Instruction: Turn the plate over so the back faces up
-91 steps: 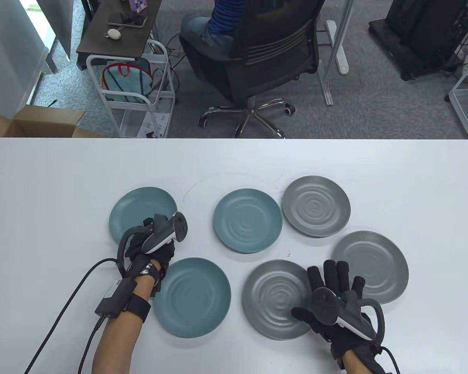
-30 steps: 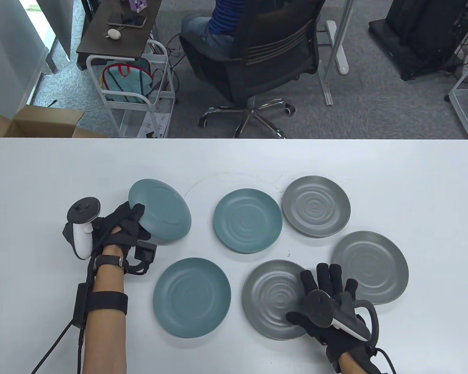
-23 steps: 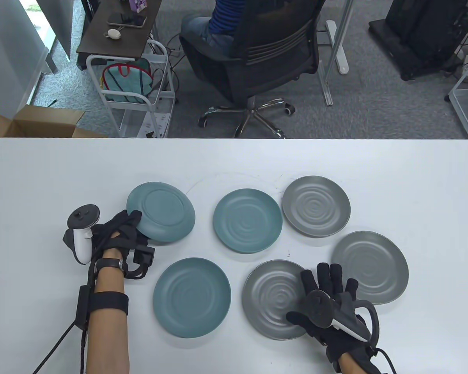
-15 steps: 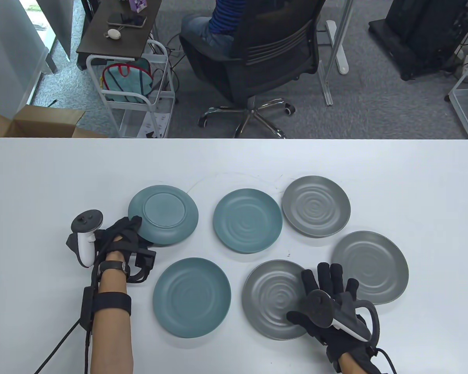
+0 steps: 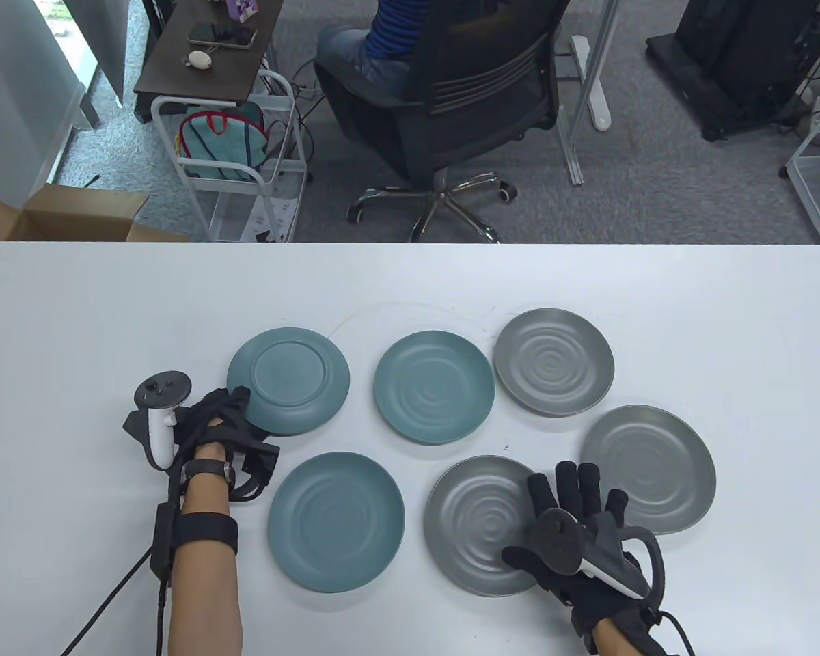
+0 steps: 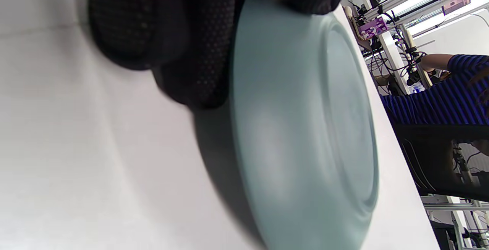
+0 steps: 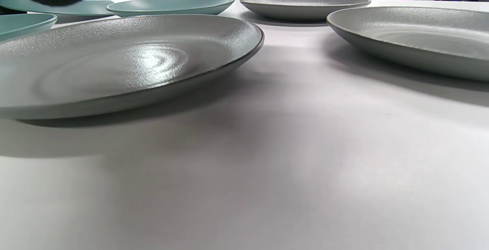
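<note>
At the left of the table view the left hand [image 5: 220, 424] grips the near-left rim of the teal plate [image 5: 288, 380], already back up, at centre left on the bench [image 5: 96, 328]. Whether that rim has fully settled is hard to tell; pulling the fingers [image 6: 191, 44] out fast could drag or rattle it. Lower right, the right hand [image 5: 577, 529] lies flat and spread, its fingers over the grey plate [image 5: 482, 523], gripping nothing; its palm is hidden by the tracker.
</note>
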`<state>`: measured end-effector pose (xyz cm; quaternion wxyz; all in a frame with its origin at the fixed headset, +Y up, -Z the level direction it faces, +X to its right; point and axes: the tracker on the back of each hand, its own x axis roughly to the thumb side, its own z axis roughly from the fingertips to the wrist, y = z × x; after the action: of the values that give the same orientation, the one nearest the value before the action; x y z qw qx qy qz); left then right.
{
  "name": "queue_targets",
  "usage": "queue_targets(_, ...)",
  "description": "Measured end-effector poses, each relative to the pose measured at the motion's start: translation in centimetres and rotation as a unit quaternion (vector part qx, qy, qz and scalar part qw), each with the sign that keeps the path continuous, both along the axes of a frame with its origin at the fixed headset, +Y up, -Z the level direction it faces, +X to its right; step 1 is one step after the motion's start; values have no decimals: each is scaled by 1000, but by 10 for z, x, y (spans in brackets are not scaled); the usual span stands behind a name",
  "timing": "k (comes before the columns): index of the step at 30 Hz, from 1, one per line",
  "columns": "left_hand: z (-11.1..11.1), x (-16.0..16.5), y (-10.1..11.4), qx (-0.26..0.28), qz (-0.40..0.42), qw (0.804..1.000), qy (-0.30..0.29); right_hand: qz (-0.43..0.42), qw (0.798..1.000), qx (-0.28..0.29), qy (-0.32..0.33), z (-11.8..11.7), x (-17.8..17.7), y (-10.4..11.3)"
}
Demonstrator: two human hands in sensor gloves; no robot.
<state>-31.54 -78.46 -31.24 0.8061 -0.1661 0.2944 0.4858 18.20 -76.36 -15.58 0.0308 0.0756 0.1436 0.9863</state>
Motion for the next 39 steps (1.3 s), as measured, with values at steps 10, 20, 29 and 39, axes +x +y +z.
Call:
queue_targets(10,-4,7,8,-21,-76,997,-20,-1,1000,0,1,0,1,1)
queue_targets(20,-7,16,12,-45,-151,987,-34,1,1000,0,5,0,1,1)
queue_targets(29,-13,27,17,-70,-243,965,-65,2,1000,1,8,1,2,2)
queue_targets(39,-14,35,18,-80,-280,953,-82,1,1000,-1,10,2,5,3)
